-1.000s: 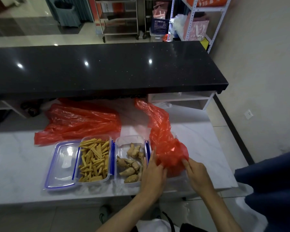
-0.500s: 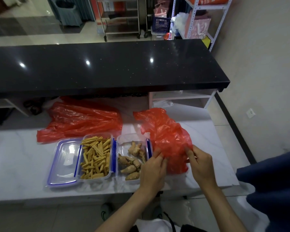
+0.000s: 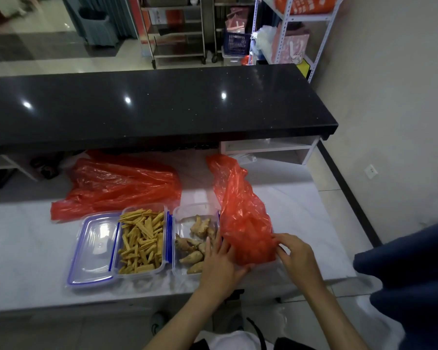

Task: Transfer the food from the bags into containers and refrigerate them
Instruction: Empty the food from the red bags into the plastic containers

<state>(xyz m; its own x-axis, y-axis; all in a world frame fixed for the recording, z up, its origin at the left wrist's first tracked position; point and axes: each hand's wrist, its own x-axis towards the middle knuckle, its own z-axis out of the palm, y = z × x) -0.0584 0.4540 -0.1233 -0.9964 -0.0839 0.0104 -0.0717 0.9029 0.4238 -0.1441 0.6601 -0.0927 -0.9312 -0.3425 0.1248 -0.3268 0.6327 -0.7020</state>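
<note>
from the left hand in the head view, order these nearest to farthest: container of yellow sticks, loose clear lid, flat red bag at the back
1. container of yellow sticks, just left of the left hand.
2. loose clear lid, farther left.
3. flat red bag, back left by the black counter.

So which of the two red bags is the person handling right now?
The right-hand red bag, beside the ginger container: both hands grip its lower end. The other red bag lies untouched behind the containers.
</note>
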